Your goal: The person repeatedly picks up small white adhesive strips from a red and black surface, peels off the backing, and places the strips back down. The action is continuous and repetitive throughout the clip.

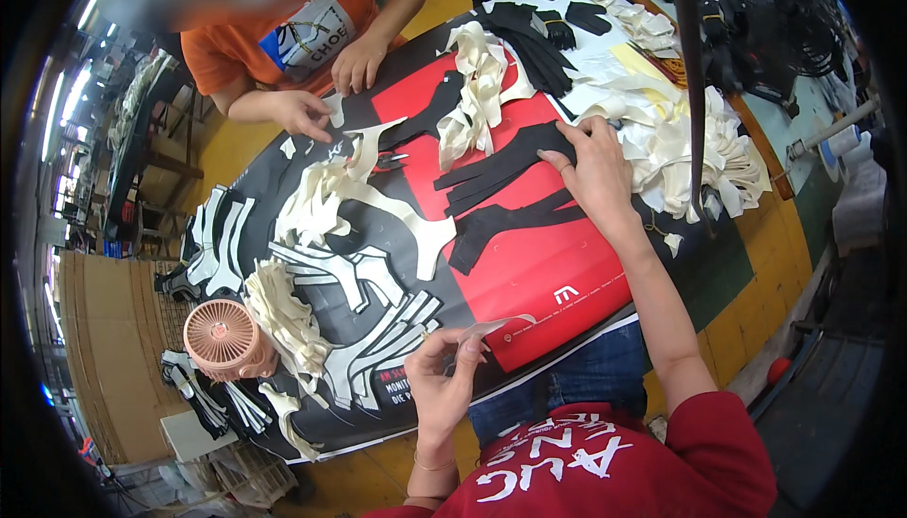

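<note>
1. Pinching now, the left hand (442,384) has thumb and fingers closed on a thin pale piece (505,324), its pointed end sticking out over the red sheet (557,305).
2. Over to the right hand (597,170): fingers curved, thumb and fingertips at the end of the black pieces (505,167). Gripping or just pressing? I cannot tell.
3. Those black pieces look like matte cloth, long and flat, fanned across the red sheet, with another forked black piece (487,227) just below.
4. Cream pieces (316,204) next, soft-looking, curling and bunched, and white strips (383,353) with dark edges, spread in curves.
5. Across the table, a co-worker's hands (331,93) are at work near a small pale scrap.
6. A dark pole (695,84) cuts down in front of the cream heap (652,164), hiding part of it.
7. Pink fan (223,340) on the left, round and ribbed; dark-handled snips (389,163) lie among the cloth.
8. Lettering now: white print on the red sheet, bold white characters on the red shirt (567,457).
</note>
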{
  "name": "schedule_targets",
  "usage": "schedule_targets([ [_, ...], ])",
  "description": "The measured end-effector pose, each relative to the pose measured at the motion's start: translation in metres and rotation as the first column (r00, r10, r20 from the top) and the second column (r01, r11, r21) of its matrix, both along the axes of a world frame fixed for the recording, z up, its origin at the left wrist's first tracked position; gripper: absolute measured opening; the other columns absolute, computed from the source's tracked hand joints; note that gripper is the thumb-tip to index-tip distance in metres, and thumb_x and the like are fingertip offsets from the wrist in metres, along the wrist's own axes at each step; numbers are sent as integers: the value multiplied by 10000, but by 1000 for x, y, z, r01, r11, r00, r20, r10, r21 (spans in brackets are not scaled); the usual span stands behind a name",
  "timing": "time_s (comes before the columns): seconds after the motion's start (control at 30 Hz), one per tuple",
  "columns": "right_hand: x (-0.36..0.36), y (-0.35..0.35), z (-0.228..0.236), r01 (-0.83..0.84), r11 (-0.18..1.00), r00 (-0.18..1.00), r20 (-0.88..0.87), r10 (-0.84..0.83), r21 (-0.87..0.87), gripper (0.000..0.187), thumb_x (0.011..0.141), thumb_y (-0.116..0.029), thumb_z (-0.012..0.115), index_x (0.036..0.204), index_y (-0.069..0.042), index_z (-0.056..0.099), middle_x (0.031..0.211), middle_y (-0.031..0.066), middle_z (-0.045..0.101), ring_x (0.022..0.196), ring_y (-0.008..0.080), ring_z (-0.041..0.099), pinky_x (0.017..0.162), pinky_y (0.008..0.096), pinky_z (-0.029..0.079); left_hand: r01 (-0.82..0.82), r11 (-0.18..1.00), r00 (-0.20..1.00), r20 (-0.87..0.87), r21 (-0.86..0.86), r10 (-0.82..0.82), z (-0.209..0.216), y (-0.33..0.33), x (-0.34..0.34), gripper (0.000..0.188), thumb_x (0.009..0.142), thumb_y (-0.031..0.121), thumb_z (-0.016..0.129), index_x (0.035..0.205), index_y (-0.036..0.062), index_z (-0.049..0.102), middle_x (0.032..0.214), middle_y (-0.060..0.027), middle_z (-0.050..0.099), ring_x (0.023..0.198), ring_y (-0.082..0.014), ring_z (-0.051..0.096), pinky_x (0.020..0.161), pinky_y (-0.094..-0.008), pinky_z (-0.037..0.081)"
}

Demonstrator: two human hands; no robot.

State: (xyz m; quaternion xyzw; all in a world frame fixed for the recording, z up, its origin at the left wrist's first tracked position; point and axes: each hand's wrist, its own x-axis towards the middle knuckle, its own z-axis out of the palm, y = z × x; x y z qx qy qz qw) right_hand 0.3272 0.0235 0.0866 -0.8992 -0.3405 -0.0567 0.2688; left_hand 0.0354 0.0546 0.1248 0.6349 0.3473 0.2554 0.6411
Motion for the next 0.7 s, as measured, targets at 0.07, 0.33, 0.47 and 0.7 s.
schedule_targets([
  [0.07,-2,-1,0,7,996,1000,-5,-6,86,372,836,-308,767,1091,-45,706,1062,69,565,1023,266,575,836,401,484,5,1000,1000,-7,-10,-5,-1,-2,-1,134,953,90,675,917,-39,667,785,-65,677,695,-102,625,649,-235,506],
  [0.33,-13,-8,28,-416,858,885,350,306,302,189,797,-65,768,966,-51,684,884,69,686,821,243,656,756,370,468,117,982,993,-52,148,-110,10,0,-1,89,910,30,695,963,-34,729,809,-62,695,742,-108,646,668,-238,505],
  [0.47,-61,-47,57,-378,710,906,80,416,594,248,808,-17,775,1037,-25,679,948,90,720,823,200,691,713,317,520,342,917,940,-102,206,-327,28,1,-3,115,857,-11,714,968,-8,745,835,-96,712,770,-201,690,737,-307,535],
  [0.7,-100,-83,36,-224,893,820,-419,390,392,384,851,-75,765,1213,-9,655,936,101,690,783,129,630,713,272,513,564,825,822,-85,-22,-564,41,-20,7,135,808,86,801,918,17,761,817,-94,736,661,-164,660,631,-282,515],
])
